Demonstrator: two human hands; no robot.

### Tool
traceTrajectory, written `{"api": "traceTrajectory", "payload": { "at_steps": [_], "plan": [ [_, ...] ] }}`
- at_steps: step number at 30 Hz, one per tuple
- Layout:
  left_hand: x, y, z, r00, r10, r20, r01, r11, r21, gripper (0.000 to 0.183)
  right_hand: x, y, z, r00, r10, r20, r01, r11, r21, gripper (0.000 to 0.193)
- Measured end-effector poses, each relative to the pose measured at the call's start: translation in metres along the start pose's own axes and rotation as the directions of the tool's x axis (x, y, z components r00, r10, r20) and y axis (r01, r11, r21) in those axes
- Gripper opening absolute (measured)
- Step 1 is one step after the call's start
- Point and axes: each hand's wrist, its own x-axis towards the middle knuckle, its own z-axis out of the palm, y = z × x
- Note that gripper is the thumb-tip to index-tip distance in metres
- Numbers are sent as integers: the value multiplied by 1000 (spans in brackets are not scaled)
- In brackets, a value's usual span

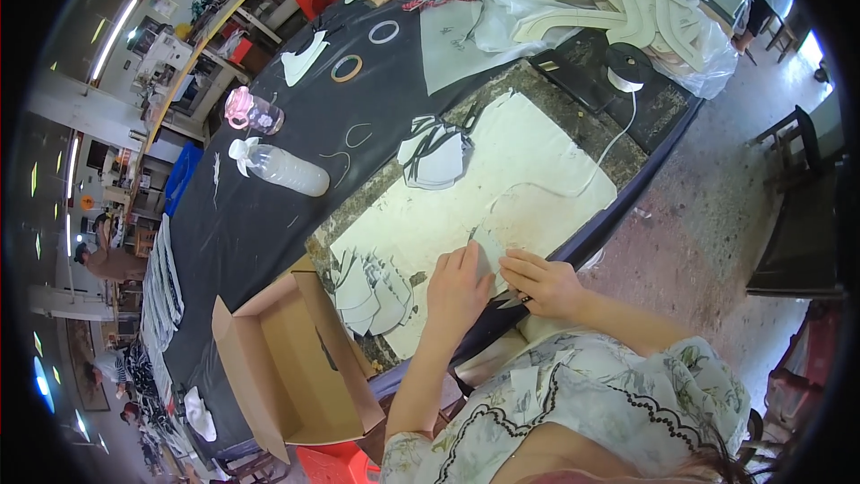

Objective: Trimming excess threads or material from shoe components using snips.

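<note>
Head view shows the left hand (459,280) flat, fingers spread, pinning a small pale cut piece (488,251) on the cream cutting sheet (537,161) at the counter's near edge, while the right hand (542,282) has its grip closed around a small blade-like tool (509,298), best drawn slowly with fingertips kept clear.

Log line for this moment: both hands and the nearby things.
left hand: pressing pale cut piece on cutting mat | right hand: holding small tool, touching piece | near: stacked cut pieces, open cardboard box
</note>
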Motion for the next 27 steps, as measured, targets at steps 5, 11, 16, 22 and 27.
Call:
{"api": "traceTrajectory", "payload": {
  "at_steps": [5,11,16,22,27],
  "plan": [
    [-11,0,11,999,4,-52,-4,1000,-6,50,-5,-4,9,999,20,-39,-20,1000,-5,35],
    [-17,-11,22,990,-14,-142,16,1000,15,46,-3,2,4,1000,-13,-2,13,1000,12,38],
    [-13,-7,10,961,-79,-266,80,997,-4,46,-7,1,7,1000,2,2,-2,1000,-8,44],
    [-15,-9,21,958,-261,-117,229,946,-231,65,-5,1,4,1000,-5,25,5,1000,-6,43],
    [-16,2,34,910,-291,-296,202,933,-296,50,-2,2,4,999,-24,35,25,999,-24,42]
  ]
}}
